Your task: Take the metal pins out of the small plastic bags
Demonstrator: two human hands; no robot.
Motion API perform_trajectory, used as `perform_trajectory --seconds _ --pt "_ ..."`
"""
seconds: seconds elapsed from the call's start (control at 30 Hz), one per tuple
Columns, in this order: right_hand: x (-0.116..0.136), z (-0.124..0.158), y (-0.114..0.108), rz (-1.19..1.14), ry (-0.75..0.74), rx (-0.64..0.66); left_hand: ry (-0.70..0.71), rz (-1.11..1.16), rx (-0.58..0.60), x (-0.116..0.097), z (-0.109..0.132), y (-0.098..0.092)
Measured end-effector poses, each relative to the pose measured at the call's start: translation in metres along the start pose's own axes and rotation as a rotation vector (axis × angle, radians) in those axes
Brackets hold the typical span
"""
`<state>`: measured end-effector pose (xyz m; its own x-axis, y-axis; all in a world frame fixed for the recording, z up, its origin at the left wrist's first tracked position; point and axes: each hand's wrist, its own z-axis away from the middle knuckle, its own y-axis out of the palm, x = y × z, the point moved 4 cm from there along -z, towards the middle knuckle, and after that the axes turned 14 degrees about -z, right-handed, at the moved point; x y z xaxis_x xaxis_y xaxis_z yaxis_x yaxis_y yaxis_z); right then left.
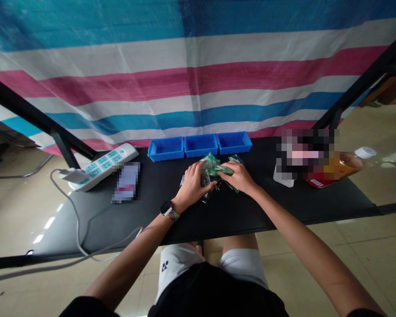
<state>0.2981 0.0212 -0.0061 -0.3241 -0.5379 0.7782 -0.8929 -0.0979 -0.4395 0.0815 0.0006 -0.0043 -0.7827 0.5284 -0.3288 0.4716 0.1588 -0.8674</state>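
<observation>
My left hand (193,182) and right hand (238,177) both rest on a heap of small green packets in clear wrappers (214,169) in the middle of the black table (251,211), fingers curled loosely over the pile and gathering it between them rather than gripping any one piece; any print on the packets is too small to read. Just beyond the heap three blue bins (200,145) stand side by side. A white power strip (102,165) lies to my left, a bottle with a red label (336,169) lies to my right with no legible writing, and my shorts show a small dark logo (165,266).
</observation>
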Motion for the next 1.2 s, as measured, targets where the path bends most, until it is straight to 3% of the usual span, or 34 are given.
perform_trajectory --seconds 0.3,0.77,1.0,1.2 --pt "-0.019 -0.004 0.001 -0.373 0.245 -0.115 -0.002 -0.101 -0.074 -0.003 0.0 -0.004" --pt "-0.02 -0.009 -0.003 -0.617 0.347 -0.38 0.073 -0.164 -0.088 -0.01 0.004 -0.005" --pt "-0.026 -0.011 -0.01 -0.728 0.343 -0.611 0.078 -0.166 -0.08 -0.013 0.009 -0.009" --pt "-0.013 -0.02 -0.005 -0.956 0.375 -0.713 -0.031 0.001 -0.069 -0.002 0.016 -0.008"
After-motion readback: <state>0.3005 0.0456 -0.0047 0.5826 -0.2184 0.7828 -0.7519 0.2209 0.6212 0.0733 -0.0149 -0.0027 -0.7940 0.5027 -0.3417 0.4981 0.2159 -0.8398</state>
